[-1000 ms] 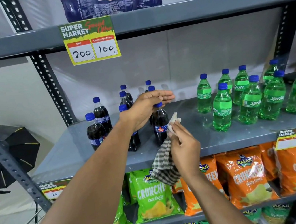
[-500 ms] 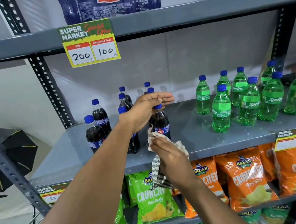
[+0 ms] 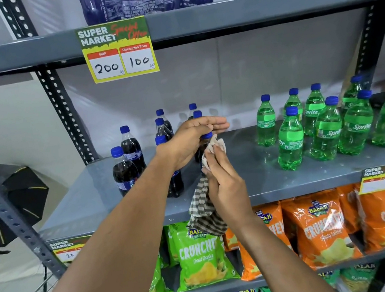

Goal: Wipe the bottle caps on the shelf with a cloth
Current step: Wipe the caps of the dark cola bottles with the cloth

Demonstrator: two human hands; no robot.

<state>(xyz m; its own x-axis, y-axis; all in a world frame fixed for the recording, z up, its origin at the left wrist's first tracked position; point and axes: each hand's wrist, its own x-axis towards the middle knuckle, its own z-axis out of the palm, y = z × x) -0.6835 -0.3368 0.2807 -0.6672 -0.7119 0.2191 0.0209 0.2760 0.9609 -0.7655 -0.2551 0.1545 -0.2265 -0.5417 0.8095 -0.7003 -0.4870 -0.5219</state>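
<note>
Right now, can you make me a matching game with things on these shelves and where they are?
Things:
1. checked cloth
2. green plastic soda bottles
3. orange crisp bags
4. yellow price tag reading 200 and 100

Places:
A. shelf below the bottles
B. edge of the upper shelf
C. in the right hand
D. right side of the middle shelf

Pairs: 1-C, 2-D, 3-A, 4-B

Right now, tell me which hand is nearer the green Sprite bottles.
Right. The right hand with the cloth sits closer to the Sprite bottles; the left hand is farther left.
</note>
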